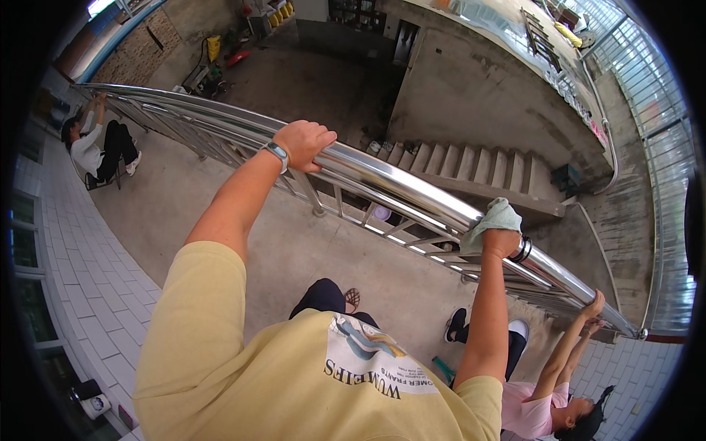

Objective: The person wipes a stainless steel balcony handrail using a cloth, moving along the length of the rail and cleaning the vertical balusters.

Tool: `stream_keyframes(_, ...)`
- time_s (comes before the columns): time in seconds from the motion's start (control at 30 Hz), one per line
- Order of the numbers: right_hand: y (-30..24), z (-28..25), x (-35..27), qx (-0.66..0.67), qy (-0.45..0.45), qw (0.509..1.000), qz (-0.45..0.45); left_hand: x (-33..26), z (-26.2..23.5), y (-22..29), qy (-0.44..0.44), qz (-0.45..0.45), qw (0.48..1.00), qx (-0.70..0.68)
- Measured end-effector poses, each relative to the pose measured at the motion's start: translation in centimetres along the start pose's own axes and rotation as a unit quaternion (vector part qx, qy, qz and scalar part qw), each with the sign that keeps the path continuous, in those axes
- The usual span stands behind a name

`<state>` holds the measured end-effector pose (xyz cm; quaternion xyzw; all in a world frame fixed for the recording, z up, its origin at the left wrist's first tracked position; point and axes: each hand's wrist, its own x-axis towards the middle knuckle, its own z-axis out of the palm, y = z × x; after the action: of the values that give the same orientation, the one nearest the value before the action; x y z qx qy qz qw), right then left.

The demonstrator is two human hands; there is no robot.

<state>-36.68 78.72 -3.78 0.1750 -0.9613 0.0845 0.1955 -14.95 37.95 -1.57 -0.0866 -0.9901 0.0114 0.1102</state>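
Steel rail (404, 184), round and polished, crosses the view on a slant from upper left to lower right, with thinner bars below it. The left hand (303, 145) is clamped over its top, fingers curled across the metal; a pale band (277, 153) circles that wrist. Farther along to the right, the right hand (501, 242) is closed on a grey-green cloth (503, 214), which lies draped against the rail; the cloth hides most of its fingers. A black band (523, 250) shows beside that wrist, though whether it circles the wrist or the rail I cannot tell.

Writing shows on the yellow shirt (206, 323): its white panel (364, 345) carries a coloured picture, one line of large dark capitals and some smaller lettering, all upside down from this viewpoint. At lower left, a white container (95, 406) bears a dark mark too small to make out.

At lower right, a person in pink (529, 411) has both arms raised to the rail's end. At far left, a seated person in white (90, 143) reaches up to the other end. Beyond the rail, concrete steps (471, 165) run beside a grey wall (500, 110).
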Motion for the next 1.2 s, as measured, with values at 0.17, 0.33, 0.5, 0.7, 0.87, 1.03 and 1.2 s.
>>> stream_keyframes(0.17,0.0,-0.1,0.0,0.002,-0.021,1.0,0.01,0.0,0.1,0.1,-0.003,0.003,1.0,-0.004)
stream_keyframes(0.33,-0.4,-0.5,0.1,-0.009,-0.014,1.0,0.01,0.1,0.1,0.0,-0.006,0.002,1.0,-0.003)
stream_keyframes(0.5,0.1,0.1,0.1,0.01,0.014,1.0,-0.005,0.2,-0.5,0.4,-0.009,-0.001,1.0,0.005)
stream_keyframes(0.7,0.0,-0.1,0.1,0.0,0.014,1.0,-0.004,0.2,-0.2,0.3,-0.01,-0.004,1.0,0.004)
stream_keyframes(0.87,-0.5,-0.5,-0.1,0.007,0.019,1.0,-0.005,0.0,-0.2,0.3,-0.012,-0.003,1.0,0.007)
stream_keyframes(1.03,-0.3,-0.3,0.0,0.0,0.023,1.0,-0.017,0.0,0.0,0.1,-0.009,-0.006,1.0,0.003)
stream_keyframes(1.2,-0.7,-0.9,0.0,-0.01,0.003,1.0,-0.016,0.0,-0.4,0.4,0.007,0.001,1.0,-0.007)
